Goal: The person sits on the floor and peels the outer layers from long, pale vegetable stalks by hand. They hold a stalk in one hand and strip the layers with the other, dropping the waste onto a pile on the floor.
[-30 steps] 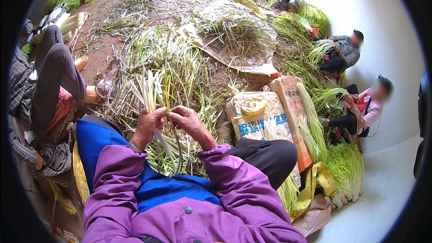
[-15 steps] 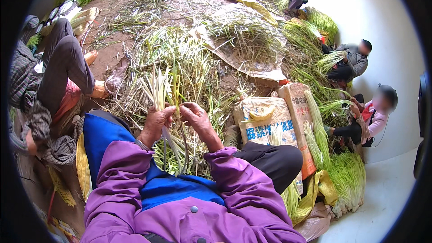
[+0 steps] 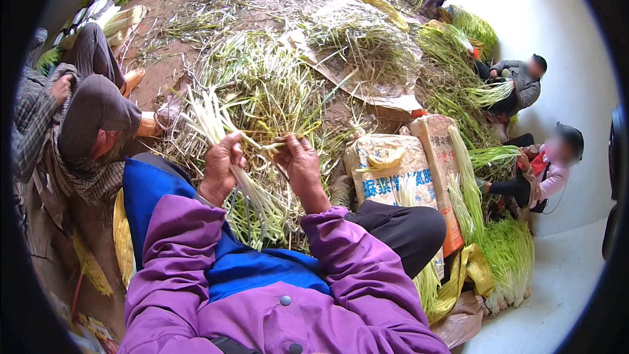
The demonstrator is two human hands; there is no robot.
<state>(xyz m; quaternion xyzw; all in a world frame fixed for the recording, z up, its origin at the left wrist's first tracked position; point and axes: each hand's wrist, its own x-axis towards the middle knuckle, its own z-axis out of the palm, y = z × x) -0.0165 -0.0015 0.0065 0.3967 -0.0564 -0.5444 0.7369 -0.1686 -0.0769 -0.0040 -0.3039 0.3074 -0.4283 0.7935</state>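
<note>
In my left hand (image 3: pixel 221 162) is a bunch of long, white-stemmed green stalks (image 3: pixel 208 118), like young garlic or chives. Its pale ends point up and away, and the thinner length hangs below my fist over a blue apron (image 3: pixel 262 280). My right hand (image 3: pixel 301 165) is pinched just to the right of the bunch, on a yellowish withered leaf (image 3: pixel 268 147) that reaches across toward my left hand. Beyond both hands, a heap of loose leaves and trimmings (image 3: pixel 249 72) covers the floor.
Printed sacks (image 3: pixel 393 180) lie right of my knee, with stalks on them. Neat bunches of green stalks (image 3: pixel 508 262) stand by a yellow sack (image 3: pixel 458 285). One person (image 3: pixel 85 105) sits close on my left; several others sit along the white wall (image 3: pixel 563 177).
My right hand has moved slightly right, away from my left, drawing the withered leaf sideways. The bunch has tilted left. The person at left has raised a hand.
</note>
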